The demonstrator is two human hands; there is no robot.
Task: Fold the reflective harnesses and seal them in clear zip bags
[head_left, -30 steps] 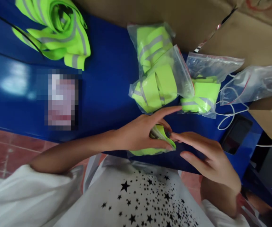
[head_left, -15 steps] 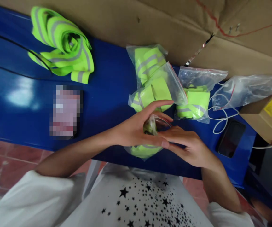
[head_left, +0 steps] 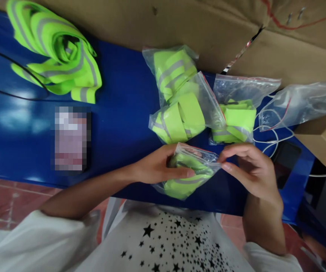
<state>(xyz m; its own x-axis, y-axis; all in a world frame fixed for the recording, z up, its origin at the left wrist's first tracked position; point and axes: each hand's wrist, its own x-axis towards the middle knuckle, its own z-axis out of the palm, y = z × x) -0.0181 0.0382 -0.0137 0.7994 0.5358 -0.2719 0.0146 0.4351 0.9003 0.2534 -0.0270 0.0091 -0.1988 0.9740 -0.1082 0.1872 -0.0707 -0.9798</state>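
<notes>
While the clear bag [head_left: 189, 172] of folded reflective band is steadied at the table's [head_left: 123, 113] near edge by the left hand [head_left: 158, 168], its mouth is pinched shut between the right hand's [head_left: 250, 170] fingers [head_left: 226, 160].

Both hands [head_left: 157, 168] closed (fingertip grip)

This looks like a small packing workplace, a workshop or stockroom rather than a home. A glossy blue bench [head_left: 117, 113] carries several clear zip-top plastic bags [head_left: 179, 113] each stuffed with folded neon-yellow reflective bands, and a loose heap of the same neon-yellow grey-striped banding [head_left: 57, 53] lies unpacked at one end. Large brown cardboard cartons [head_left: 208, 26] stand just behind, above a red tiled floor [head_left: 6, 196].
</notes>
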